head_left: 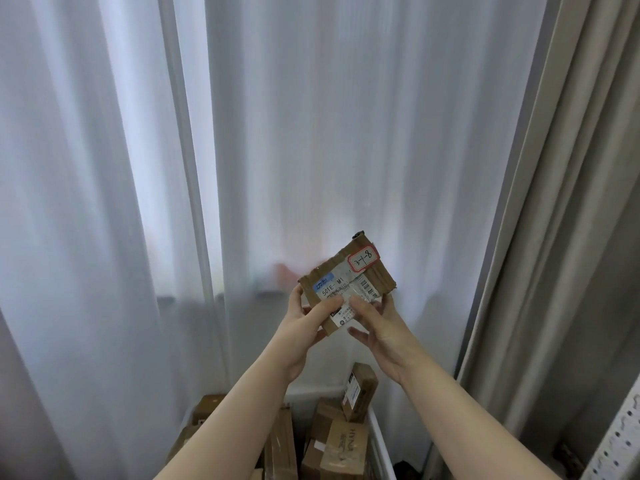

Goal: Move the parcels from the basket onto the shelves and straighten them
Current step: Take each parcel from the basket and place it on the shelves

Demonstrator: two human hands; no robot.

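my left hand [302,325] and right hand [379,323] grip the flat parcel [348,284] by its near edge above the basket [380,441]; next, i reckon, i carry it right to the shelving [620,445]

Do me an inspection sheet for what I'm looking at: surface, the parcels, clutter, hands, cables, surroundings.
Surface: no shelf board or table in view.
Job's things: one flat cardboard parcel is held up in front of the curtains and carries a red-bordered sticker. More boxes lie in the white basket below.
Clutter: nothing seen.
Hands: left hand and right hand both hold the cardboard parcel at its lower end, thumbs on its label.
Cables: nothing seen.
Surroundings: sheer white curtain ahead, beige curtain at right, perforated metal upright at lower right.
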